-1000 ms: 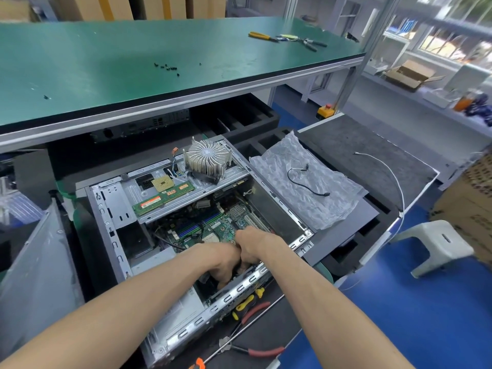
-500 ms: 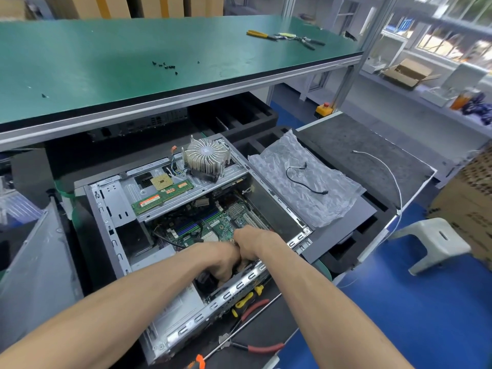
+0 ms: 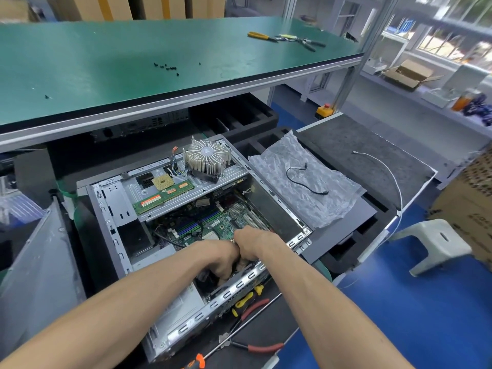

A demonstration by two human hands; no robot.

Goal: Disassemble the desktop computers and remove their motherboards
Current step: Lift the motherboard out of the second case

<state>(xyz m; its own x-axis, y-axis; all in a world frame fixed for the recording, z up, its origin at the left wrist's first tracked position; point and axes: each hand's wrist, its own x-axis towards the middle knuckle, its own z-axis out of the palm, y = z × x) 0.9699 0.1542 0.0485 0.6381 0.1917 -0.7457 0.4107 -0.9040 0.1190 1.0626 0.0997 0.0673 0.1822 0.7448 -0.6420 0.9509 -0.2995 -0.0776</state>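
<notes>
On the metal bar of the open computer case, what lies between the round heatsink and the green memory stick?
In the head view, a square gold processor chip lies on the bar between the heatsink and the memory stick, next to the stick's far edge.

We can read no text: the label on the memory stick inside the computer case is blurred.
</notes>
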